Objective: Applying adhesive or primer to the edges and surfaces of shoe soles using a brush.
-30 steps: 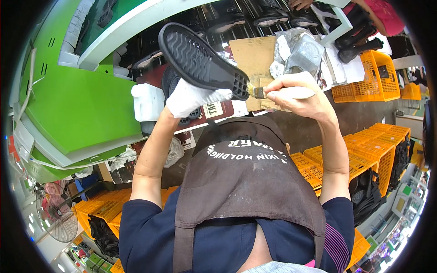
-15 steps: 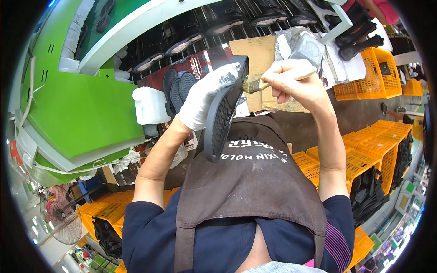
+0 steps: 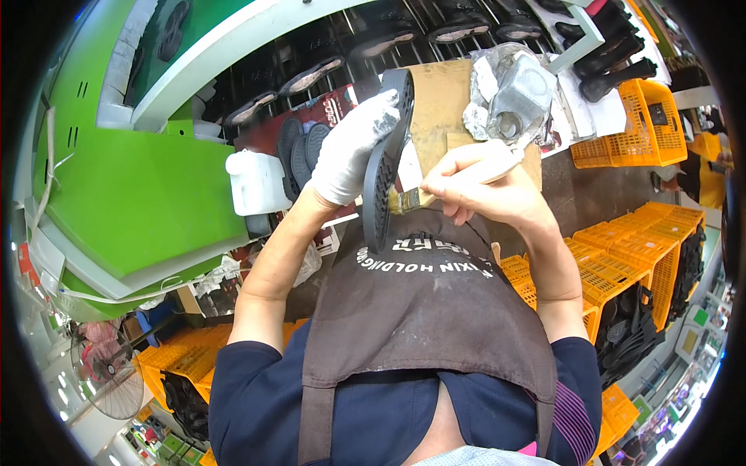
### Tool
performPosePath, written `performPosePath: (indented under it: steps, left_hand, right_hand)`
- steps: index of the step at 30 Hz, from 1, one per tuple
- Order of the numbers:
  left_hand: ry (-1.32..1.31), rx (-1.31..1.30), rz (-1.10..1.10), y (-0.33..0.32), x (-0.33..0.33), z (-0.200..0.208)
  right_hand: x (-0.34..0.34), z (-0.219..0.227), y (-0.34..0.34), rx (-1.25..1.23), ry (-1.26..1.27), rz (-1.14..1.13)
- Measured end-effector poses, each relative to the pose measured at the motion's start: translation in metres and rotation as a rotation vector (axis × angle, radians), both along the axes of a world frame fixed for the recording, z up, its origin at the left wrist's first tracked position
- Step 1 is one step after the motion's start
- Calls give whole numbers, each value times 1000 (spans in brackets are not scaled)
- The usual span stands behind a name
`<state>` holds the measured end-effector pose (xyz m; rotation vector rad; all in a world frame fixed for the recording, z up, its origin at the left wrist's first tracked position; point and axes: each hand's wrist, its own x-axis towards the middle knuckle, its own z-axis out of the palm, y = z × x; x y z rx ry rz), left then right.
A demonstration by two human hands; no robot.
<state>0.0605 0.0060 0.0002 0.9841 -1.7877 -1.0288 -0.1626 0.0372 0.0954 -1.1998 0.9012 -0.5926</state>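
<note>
My left hand (image 3: 353, 147), in a white glove with dark smudges at the fingertips, grips a black shoe sole (image 3: 378, 194). The sole is held up on edge in front of my apron. Bare, my right hand (image 3: 486, 186) is closed round the pale handle of a flat paintbrush (image 3: 406, 201). Its yellowish bristles touch or nearly touch the right-hand side of the sole, towards its lower end; exact contact is hard to tell. Several more dark soles (image 3: 295, 155) stand just left of my gloved hand.
A white plastic jug (image 3: 257, 182) stands at the left, near a green machine (image 3: 155, 202). Cardboard (image 3: 439, 101) and a plastic-wrapped container (image 3: 522, 92) lie beyond my hands. Black shoes fill a rack (image 3: 342, 81) at the back. Orange crates (image 3: 633, 128) stand at right.
The brush and my right hand have moved down and slightly left, from the sole's upper part to its lower part. The sole has shifted up a little and turned more upright.
</note>
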Motion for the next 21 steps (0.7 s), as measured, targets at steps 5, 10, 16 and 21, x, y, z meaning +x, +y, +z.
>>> performPosePath:
  steps: [5,10,16,21]
  left_hand:
    - [293,258,61,-19,-2,-4]
    - [-473,-308,105,-18,-5,-3]
    - [642,585,-213,-11,7,-23]
    - [854,980,-117,9,-4,6]
  right_hand:
    - [-10,-22,-4,287,-164,-78]
    - [-24,-40,-15,337,-564,-130]
    - [-40,-36,-12,46,-368,-255]
    - [-45,-29,-9,-693,60,-301]
